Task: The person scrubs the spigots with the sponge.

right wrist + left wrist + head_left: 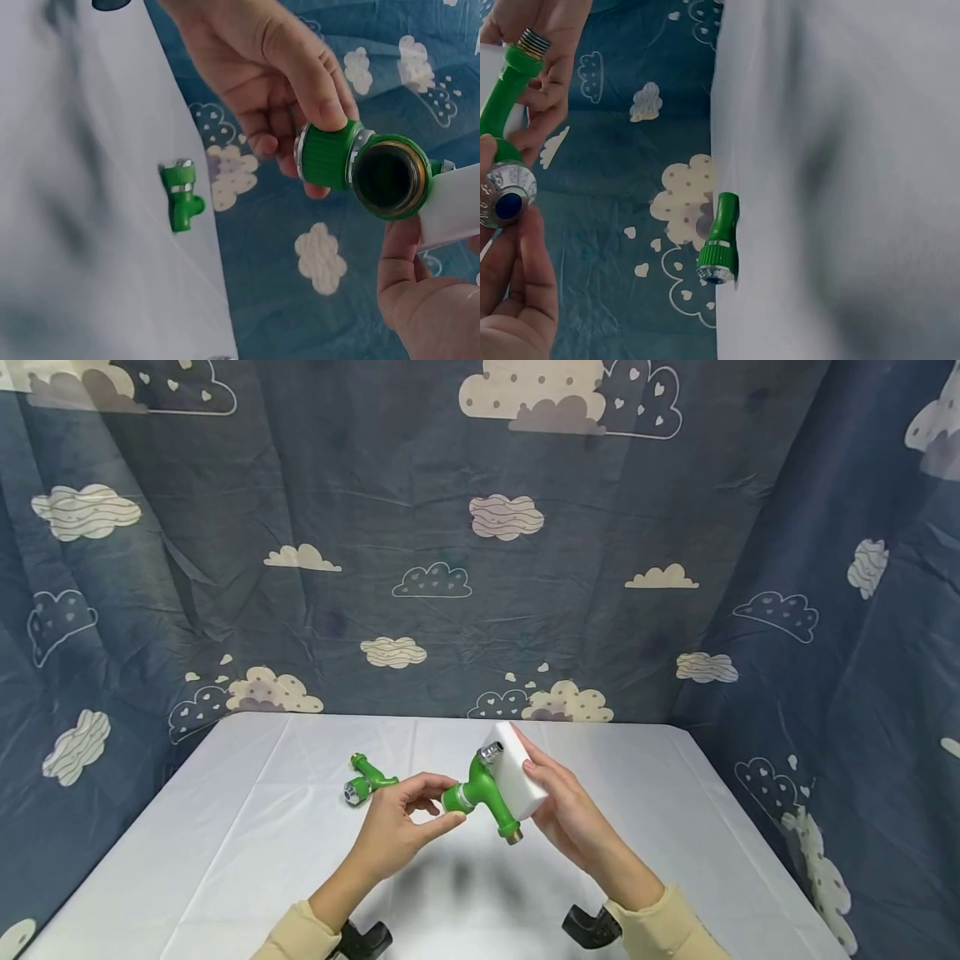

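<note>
A green tap (483, 791) with a ribbed knob, a silver outlet and a brass threaded end is held above the table. The fingers and thumb of my left hand (405, 827) pinch its knob, seen closely in the right wrist view on the green ribs (327, 157). In my right hand (566, 806) is a white rectangular block (519, 777), its face against the far side of the tap. The right fingers lie partly hidden behind the block. A second green tap (360, 790) lies on the table, beyond my left hand.
The table has a white cloth (247, 860). A dark blue curtain (360, 510) with cloud prints hangs behind it and along both sides. Black wrist mounts (591, 928) stick out below the wrists.
</note>
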The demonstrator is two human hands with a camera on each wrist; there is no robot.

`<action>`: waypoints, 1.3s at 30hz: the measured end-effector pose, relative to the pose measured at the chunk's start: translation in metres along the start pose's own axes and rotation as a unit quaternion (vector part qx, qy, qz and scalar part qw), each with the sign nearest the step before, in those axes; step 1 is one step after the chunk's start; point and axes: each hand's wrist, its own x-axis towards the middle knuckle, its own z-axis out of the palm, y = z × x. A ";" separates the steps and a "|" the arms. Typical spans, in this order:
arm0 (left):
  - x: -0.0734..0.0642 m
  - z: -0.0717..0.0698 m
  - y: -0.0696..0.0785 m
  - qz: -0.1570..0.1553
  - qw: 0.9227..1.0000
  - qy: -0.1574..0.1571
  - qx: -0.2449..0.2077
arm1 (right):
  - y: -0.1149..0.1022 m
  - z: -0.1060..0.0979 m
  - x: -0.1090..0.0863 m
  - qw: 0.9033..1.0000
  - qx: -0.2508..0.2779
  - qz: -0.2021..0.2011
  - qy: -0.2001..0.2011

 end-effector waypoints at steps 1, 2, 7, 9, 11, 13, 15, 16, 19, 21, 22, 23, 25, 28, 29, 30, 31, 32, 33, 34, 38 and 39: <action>0.000 0.000 0.000 -0.003 1.000 -0.001 -0.015 | -0.001 0.001 0.000 1.000 0.002 -0.003 -0.003; 0.000 0.000 0.000 -0.008 1.000 -0.001 -0.030 | -0.003 0.003 0.000 1.000 0.006 -0.005 -0.006; -0.001 -0.001 -0.001 -0.019 0.996 -0.004 -0.081 | -0.003 0.004 0.000 0.999 0.030 -0.008 -0.019; -0.002 -0.001 -0.002 -0.032 0.995 -0.005 -0.095 | -0.002 0.004 0.001 0.999 0.035 -0.005 -0.022; -0.002 -0.001 -0.002 -0.057 0.991 -0.004 -0.118 | -0.001 0.005 0.001 0.999 0.038 -0.002 -0.027; 0.000 0.000 -0.002 -0.087 0.987 0.005 -0.137 | 0.000 0.006 0.001 0.999 0.029 0.004 -0.030; 0.001 0.001 -0.002 -0.113 0.981 0.017 -0.156 | 0.000 0.009 0.002 0.999 0.011 0.007 -0.029; 0.002 0.001 -0.003 -0.123 0.979 0.023 -0.163 | 0.000 0.010 0.002 1.000 0.000 0.006 -0.027; 0.004 0.004 -0.002 -0.134 0.974 0.035 -0.181 | 0.001 0.014 0.003 0.999 -0.032 -0.006 -0.014; 0.005 0.006 -0.001 -0.130 0.971 0.036 -0.196 | 0.002 0.016 0.004 0.999 -0.046 -0.020 -0.004; 0.005 0.007 -0.001 -0.127 0.970 0.038 -0.203 | 0.003 0.018 0.005 0.998 -0.050 -0.027 0.001; 0.005 0.008 0.000 -0.123 0.970 0.038 -0.208 | 0.004 0.019 0.006 0.998 -0.054 -0.033 0.006; 0.006 0.010 0.001 -0.114 0.970 0.037 -0.211 | 0.006 0.021 0.007 0.997 -0.062 -0.045 0.017; 0.005 0.012 0.004 -0.102 0.973 0.041 -0.205 | 0.010 0.025 0.009 0.995 -0.076 -0.057 0.032; 0.005 0.013 0.004 -0.101 0.973 0.042 -0.201 | 0.011 0.026 0.009 0.994 -0.082 -0.060 0.036; 0.005 0.014 0.005 -0.102 0.974 0.042 -0.199 | 0.011 0.027 0.010 0.993 -0.088 -0.063 0.040; 0.005 0.014 0.005 -0.106 0.974 0.044 -0.197 | 0.012 0.029 0.011 0.992 -0.095 -0.066 0.042; 0.004 0.014 0.006 -0.108 0.974 0.046 -0.195 | 0.013 0.030 0.012 0.991 -0.104 -0.069 0.041; 0.004 0.014 0.006 -0.111 0.974 0.047 -0.192 | 0.014 0.032 0.012 0.990 -0.113 -0.074 0.042; 0.004 0.013 0.006 -0.114 0.974 0.045 -0.192 | 0.014 0.033 0.013 0.988 -0.125 -0.079 0.047; 0.005 0.013 0.008 -0.115 0.975 0.036 -0.185 | 0.015 0.039 0.012 0.973 -0.187 -0.117 0.076; 0.005 0.012 0.009 -0.116 0.975 0.035 -0.188 | 0.016 0.040 0.012 0.967 -0.204 -0.126 0.084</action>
